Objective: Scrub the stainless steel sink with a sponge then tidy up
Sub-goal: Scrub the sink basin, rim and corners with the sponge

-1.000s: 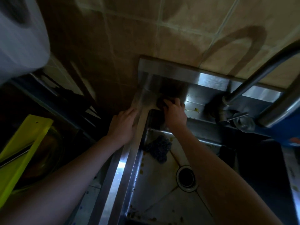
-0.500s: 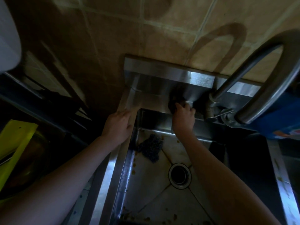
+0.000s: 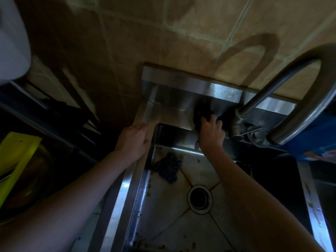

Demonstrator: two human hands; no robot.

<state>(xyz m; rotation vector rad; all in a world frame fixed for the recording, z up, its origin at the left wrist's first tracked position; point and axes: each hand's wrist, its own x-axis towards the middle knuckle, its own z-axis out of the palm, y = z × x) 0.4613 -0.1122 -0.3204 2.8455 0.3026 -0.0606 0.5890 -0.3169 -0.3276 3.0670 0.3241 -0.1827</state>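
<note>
Dim tiled wall (image 3: 181,33) behind stainless steel sink (image 3: 125,197); scrubbing back ledge beside faucet (image 3: 291,99).
Pressing dark sponge (image 3: 201,113) onto ledge with right hand (image 3: 211,135), fingers curled over it, likely to work grime at faucet base. Bracing with left hand (image 3: 132,140) flat on left rim, fingers relaxed, holding nothing, probably for balance. Leaving 1 dark scourer (image 3: 168,167) on basin floor near drain (image 3: 200,199), food specks around; basin judged not yet scrubbed.

A yellow board (image 3: 18,155) lies far left; a blue package (image 3: 311,142) sits behind the curved faucet (image 3: 263,91).
</note>
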